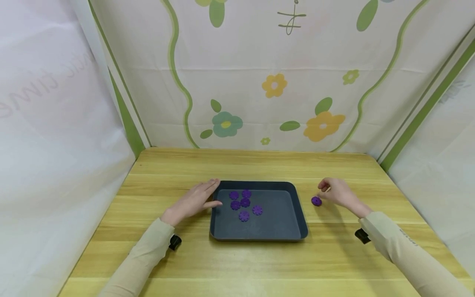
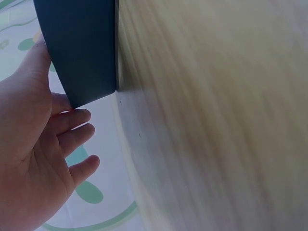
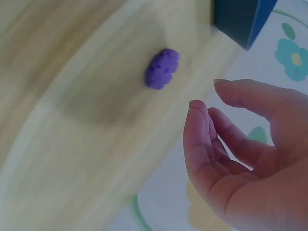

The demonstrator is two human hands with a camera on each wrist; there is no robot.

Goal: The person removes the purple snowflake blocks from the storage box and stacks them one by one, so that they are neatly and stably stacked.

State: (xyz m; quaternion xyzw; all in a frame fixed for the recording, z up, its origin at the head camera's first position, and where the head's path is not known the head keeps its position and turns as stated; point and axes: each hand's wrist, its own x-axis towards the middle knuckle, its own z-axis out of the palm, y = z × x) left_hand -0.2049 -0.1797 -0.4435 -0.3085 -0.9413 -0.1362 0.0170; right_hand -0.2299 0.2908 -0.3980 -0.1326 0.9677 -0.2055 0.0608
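Observation:
A dark grey rectangular tray lies on the table, with several purple notched discs in its left half. My left hand rests at the tray's left rim, thumb over the inside and fingers stretched toward the back corner. In the left wrist view, the tray wall hides the tip of the thumb. To the right of the tray, one more purple disc is on the table. My right hand hovers beside this disc; in the right wrist view its loosely bent fingers hold nothing and stand apart from the disc.
A wooden table carries the tray. White cloth with printed flowers hangs behind the table's back edge, and more white cloth stands along the left and right sides. Both wrists wear a black band piece.

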